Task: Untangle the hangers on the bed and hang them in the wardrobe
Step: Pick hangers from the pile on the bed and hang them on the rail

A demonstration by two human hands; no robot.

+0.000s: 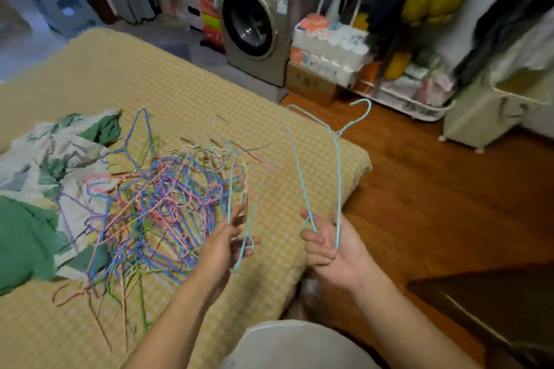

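Observation:
A tangled heap of thin wire hangers (156, 204) in blue, pink, purple and green lies on the yellow checked bed (186, 93). My right hand (332, 246) grips one light blue hanger (337, 159) by its lower corner, clear of the heap, hook pointing up toward the wardrobe. My left hand (227, 243) holds a second light blue hanger (248, 213) at the heap's right edge; its upper part still runs in among the other hangers. The open wardrobe (467, 3) with hanging clothes is at the upper right.
A green and white floral cloth (45, 177) lies left of the heap. A washing machine (254, 27) stands beyond the bed's foot. Packs of tissue (329, 45), a white wire rack (413, 96) and a beige bin (479, 117) line the wooden floor (419, 189) below the wardrobe.

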